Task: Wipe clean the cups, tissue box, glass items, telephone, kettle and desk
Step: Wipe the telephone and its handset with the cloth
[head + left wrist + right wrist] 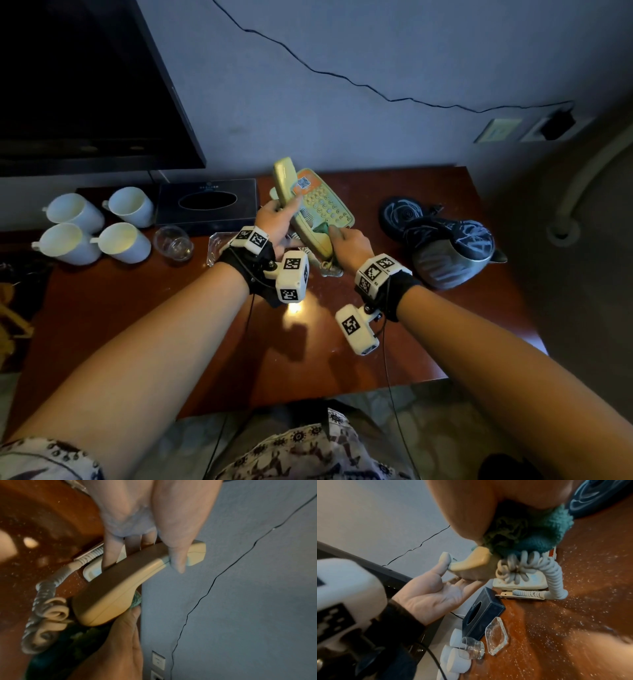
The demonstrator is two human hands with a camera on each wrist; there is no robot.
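Left hand (278, 224): thumb and fingers clasp the handset (297, 205) near its upper end
Right hand (349, 245): presses a bunched teal cloth (530, 534) around the handset's lower end
Telephone base (325, 202): on the desk (428, 325), 12 o'clock of both hands

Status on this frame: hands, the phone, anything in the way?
Left hand grips handset, lifted off telephone base. Right hand presses green cloth on handset's lower end. Coiled cord hangs below; nothing blocking.

Black flat-screen television (85, 85) upper left. Thin black cable (342, 77) crossing grey wall to black plug (558, 125) beside white wall socket (498, 130).
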